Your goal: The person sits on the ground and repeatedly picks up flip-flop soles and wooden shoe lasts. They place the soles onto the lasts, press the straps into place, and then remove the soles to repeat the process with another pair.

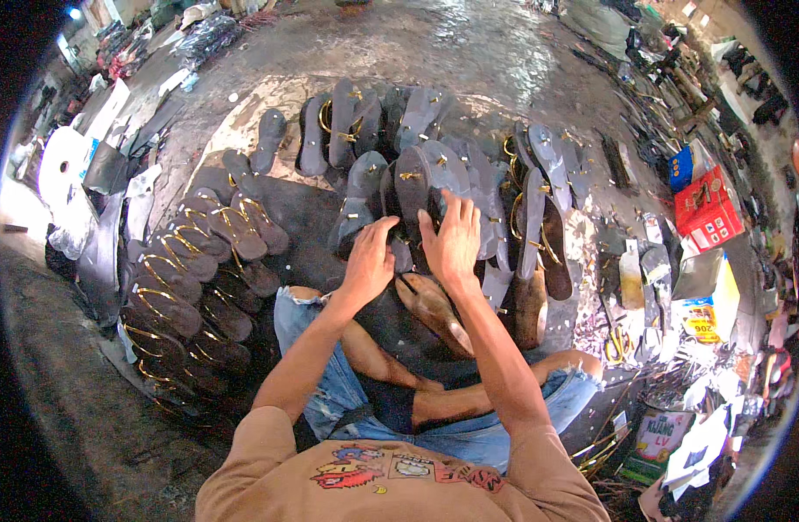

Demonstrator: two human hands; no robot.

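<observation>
While the left hand [367, 261] grips a dark sandal sole [356, 213], the right hand [453, 239] lies spread, fingers released, on another sandal sole [414, 187].

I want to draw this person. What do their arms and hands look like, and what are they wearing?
Both arms are bare from the short sleeves down. The left hand and right hand wear no gloves, and I see no rings or watch. The shirt is tan with a cartoon print across the chest. The shorts are light blue denim with frayed hems.
</observation>
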